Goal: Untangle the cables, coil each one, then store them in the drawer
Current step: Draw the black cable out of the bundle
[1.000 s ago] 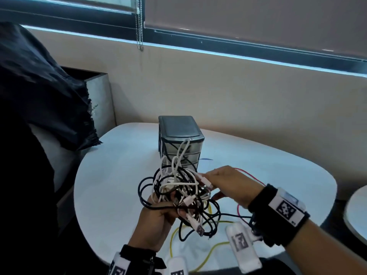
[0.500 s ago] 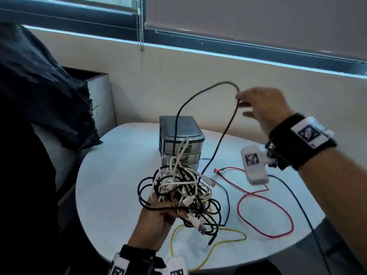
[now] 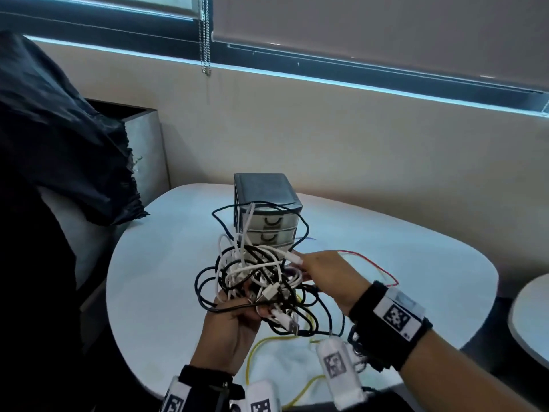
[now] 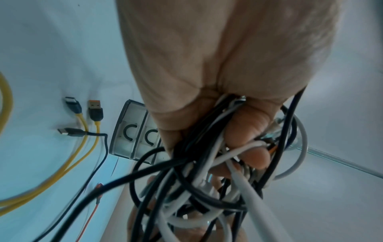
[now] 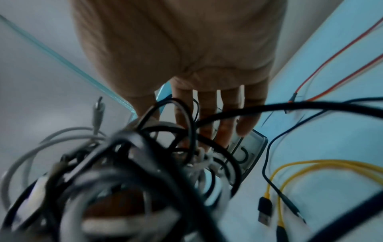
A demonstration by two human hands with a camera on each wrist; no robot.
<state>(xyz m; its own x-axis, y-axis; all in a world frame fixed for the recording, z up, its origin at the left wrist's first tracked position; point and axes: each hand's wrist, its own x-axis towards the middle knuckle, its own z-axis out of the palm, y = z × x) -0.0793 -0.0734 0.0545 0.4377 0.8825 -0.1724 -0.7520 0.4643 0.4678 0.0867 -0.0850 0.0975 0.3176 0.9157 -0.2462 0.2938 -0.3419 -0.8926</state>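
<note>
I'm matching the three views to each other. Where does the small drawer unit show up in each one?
Head: drawer unit at centre, behind the tangle.
Left wrist: left of centre, lying sideways, partly behind the left hand.
Right wrist: right of centre, behind the fingers.
Shared landmark: yellow cable.

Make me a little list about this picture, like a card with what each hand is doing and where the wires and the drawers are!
left hand: grips the cable tangle from below
right hand: fingers straight, reaching into the tangle
yellow cable: loose on the table
red cable: loose on the table
drawer unit: behind the tangle, drawers closed
cables coiled: none
</note>
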